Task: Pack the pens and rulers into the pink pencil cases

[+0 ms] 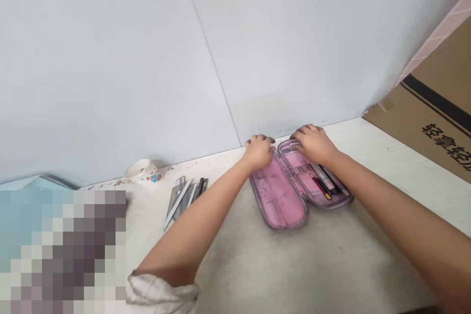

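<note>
Head view: at centre right of the frame, an open pink pencil case [289, 191] on the white table [257, 274]. At the far end, the left hand [259, 151], fingers curled over the left half, firmness of grip impossible to tell; beside it, the right hand [312, 141], partly closed around the right half's rim, thumb inside. Could spill the pencils [320, 186] if tilted sharply; might pinch a fingertip if folded carelessly.

Pink pencil case [299, 182], grey-purple edging [284, 228], white cup [142, 170] with blue-orange print [155, 176], black-striped brown box [410, 122]
</note>
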The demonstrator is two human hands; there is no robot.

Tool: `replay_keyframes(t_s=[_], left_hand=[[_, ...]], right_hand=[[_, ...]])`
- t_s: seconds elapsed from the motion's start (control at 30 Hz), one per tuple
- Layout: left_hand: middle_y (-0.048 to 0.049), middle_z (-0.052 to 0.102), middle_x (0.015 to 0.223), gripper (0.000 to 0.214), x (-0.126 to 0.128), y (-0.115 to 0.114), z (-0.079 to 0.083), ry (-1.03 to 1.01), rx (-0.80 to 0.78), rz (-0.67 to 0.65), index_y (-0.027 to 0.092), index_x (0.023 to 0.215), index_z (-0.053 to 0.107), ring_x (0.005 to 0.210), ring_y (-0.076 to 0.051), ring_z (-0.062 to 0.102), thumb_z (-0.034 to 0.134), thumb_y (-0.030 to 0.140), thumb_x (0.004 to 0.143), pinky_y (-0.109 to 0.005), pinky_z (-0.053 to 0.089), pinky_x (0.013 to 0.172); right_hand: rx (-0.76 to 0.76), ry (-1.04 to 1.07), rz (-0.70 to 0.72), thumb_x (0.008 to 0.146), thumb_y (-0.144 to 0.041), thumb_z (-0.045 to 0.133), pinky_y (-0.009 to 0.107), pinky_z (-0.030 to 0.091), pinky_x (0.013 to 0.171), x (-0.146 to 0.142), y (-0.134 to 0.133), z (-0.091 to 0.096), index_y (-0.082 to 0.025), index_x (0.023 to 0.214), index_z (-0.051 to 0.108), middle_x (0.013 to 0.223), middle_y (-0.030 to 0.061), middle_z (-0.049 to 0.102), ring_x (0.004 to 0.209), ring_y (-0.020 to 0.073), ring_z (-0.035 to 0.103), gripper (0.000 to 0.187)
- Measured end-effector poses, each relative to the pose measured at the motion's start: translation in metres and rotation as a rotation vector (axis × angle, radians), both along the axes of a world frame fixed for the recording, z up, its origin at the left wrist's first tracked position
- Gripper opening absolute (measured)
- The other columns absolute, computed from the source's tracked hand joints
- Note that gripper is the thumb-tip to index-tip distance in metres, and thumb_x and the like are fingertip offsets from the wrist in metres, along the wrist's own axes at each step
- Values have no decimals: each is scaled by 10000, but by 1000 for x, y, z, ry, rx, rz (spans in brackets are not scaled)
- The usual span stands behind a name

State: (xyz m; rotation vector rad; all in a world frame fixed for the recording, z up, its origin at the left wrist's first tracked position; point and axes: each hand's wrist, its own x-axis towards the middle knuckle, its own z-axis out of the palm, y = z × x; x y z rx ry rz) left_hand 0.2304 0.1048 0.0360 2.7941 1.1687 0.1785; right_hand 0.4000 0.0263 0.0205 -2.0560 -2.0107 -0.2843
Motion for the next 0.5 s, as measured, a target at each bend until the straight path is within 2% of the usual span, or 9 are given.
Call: replay_keyframes(t_s=[0.13,0.23,0.3,0.4,0.5], left_hand=[[-123,510,1198,348,-59,-7,26,12,47,84,221,1153,543,1157,-305,389,381,304,857,-502,298,953],[-123,515,1196,334,-105,-22,30,36,57,135,221,1132,552,1152,-304,397,380,299,857,-506,304,945],[-125,522,1193,331,-130,-33,22,48,46,152,215,1118,558,1150,-306,405,369,298,860,-514,312,936],[-123,532,1179,330,-159,-51,1,61,22,176,215,1107,563,1139,-303,426,362,280,855,-510,325,924],[-118,551,1141,316,-181,-66,-18,27,2,202,215,1064,585,1119,-299,449,363,270,846,-499,347,904]], right_hand=[[17,41,49,867,-341,419,381,313,869,-39,-15,23,-176,992,629,1046,111,600,1062,260,428,295],[8,74,101,879,-332,382,362,320,866,-89,-29,24,-161,982,635,1019,114,603,1026,246,449,323],[6,88,150,877,-330,379,362,316,880,-128,-36,15,-156,971,640,1022,119,596,1030,243,447,327],[30,77,193,854,-382,411,393,310,896,-184,-39,-4,-157,955,652,1063,131,574,1084,268,413,345],[25,54,161,820,-393,452,440,285,927,-220,-36,-19,-117,972,648,1071,167,564,1096,284,406,372]])
